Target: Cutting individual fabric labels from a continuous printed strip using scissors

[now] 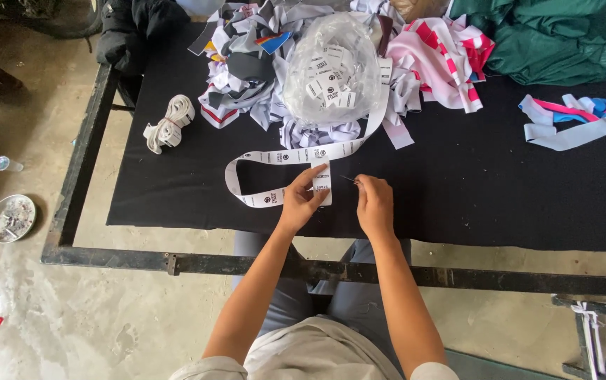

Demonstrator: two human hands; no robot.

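Sitting at the near edge of a black-covered table, the person has grey-trousered knees tucked under its dark metal frame. Both forearms reach toward twelve o'clock. The left hand pinches the cut end of a white printed label ribbon between thumb and fingers, holding it flat on the cloth. Just beside it, at three o'clock, the right hand is closed around a small dark tool — too slim to tell what kind — whose tip points at the ribbon's end.

From the left hand the ribbon loops out toward nine o'clock, doubles back and runs up toward one o'clock to a clear plastic bag of cut labels. Around the bag lies a heap of white, grey and pink fabric strips. At ten o'clock a tied bundle of white band rests alone on the cloth; green cloth is piled at the far right corner.

Left of the table the concrete floor is stained — a round metal dish sits on it at nine o'clock.
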